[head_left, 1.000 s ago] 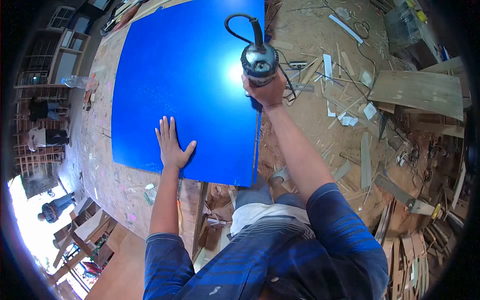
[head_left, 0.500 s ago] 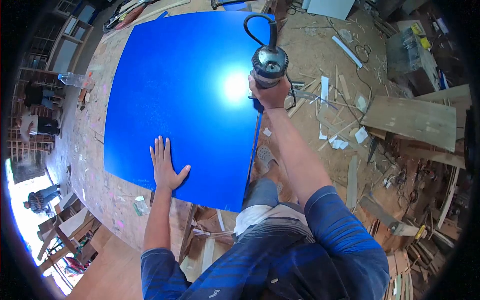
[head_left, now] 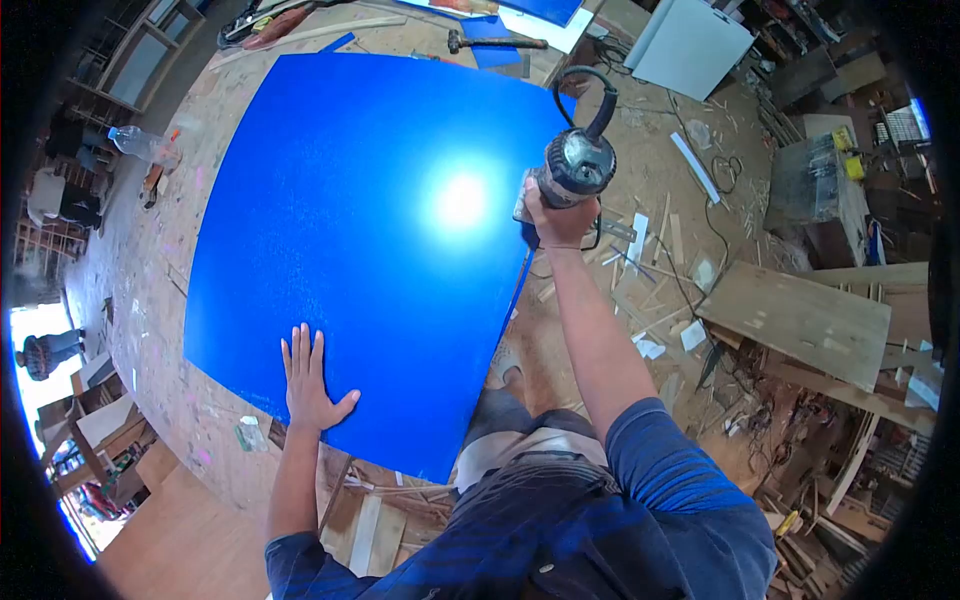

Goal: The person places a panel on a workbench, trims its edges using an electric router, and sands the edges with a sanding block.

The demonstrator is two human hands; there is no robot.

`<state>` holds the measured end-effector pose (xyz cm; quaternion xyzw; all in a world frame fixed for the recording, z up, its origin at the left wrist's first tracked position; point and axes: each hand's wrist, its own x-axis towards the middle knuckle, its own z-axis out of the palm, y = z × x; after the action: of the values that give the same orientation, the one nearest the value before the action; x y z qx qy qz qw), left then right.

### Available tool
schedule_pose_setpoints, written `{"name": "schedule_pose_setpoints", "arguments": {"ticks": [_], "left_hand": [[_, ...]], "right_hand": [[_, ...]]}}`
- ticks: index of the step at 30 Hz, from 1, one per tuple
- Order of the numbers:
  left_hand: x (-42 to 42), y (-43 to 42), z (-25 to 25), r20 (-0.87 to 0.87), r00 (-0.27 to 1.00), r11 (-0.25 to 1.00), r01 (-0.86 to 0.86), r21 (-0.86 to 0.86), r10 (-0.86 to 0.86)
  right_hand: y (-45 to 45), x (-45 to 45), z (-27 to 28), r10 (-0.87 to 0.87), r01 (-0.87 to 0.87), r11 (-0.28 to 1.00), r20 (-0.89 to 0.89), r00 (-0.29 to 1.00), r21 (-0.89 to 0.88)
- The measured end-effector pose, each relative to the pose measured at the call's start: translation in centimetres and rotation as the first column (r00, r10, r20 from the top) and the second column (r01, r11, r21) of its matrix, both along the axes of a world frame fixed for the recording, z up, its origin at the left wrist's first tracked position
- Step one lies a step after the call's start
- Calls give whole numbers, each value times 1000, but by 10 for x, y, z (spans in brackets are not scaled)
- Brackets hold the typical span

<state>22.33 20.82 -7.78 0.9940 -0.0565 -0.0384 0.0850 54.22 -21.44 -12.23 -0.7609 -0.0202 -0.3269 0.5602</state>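
Observation:
A large glossy blue panel (head_left: 330, 220) lies flat on the wooden workbench (head_left: 150, 290), with a bright reflection near its right side. My left hand (head_left: 314, 385) rests palm down on the panel's near left part, fingers stretched out. At the panel's right edge, my right hand (head_left: 563, 215) is wrapped round a black corded power tool (head_left: 580, 165). The tool stands upright, its base on the panel's edge and its cable looping up from the top. The tool's cutting end is hidden.
A hammer (head_left: 497, 42) lies beyond the panel. A plastic bottle (head_left: 143, 146) is on the bench at the left. Wood offcuts, cables and a plywood board (head_left: 800, 320) cover the floor at the right. People (head_left: 48, 352) are at the far left.
The view has shifted, so the panel and left hand appear lower. My right hand and the tool are farther along the panel's right edge, away from my body. The hammer has come into view.

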Motion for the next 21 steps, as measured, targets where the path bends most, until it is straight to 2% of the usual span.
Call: {"name": "schedule_pose_setpoints", "arguments": {"ticks": [2, 5, 8, 11, 14, 16, 19, 21], "left_hand": [[5, -2, 0, -5, 1000, 1000, -21, 4, 21], [40, -24, 1, 24, 993, 994, -112, -6, 112], [114, -54, -6, 82, 984, 988, -155, -13, 156], [201, -85, -15, 123, 972, 980, -201, -13, 201], [264, -103, -26, 149, 953, 963, -269, 21, 263], [272, -105, -28, 144, 946, 954, -297, 41, 289], [277, -105, -26, 119, 949, 952, -300, 53, 293], [278, -106, -24, 111, 948, 950, -306, 60, 299]], "right_hand": [[-8, 16, -10, 7, -7, 999, -2, 1000, -43], [-8, 25, -1, 4, -4, 1000, -22, 1000, 13], [-9, 35, -1, 7, -5, 999, -20, 1000, 51], [-18, 51, -19, -24, 23, 999, -40, 999, -27], [-21, 63, -23, -27, 27, 1000, -29, 999, 8], [-20, 71, -20, 6, -5, 998, -27, 1000, 55], [-27, 85, -24, 5, -3, 1000, -84, 996, 29], [-28, 97, -23, -39, 39, 999, -32, 999, -8]]}}
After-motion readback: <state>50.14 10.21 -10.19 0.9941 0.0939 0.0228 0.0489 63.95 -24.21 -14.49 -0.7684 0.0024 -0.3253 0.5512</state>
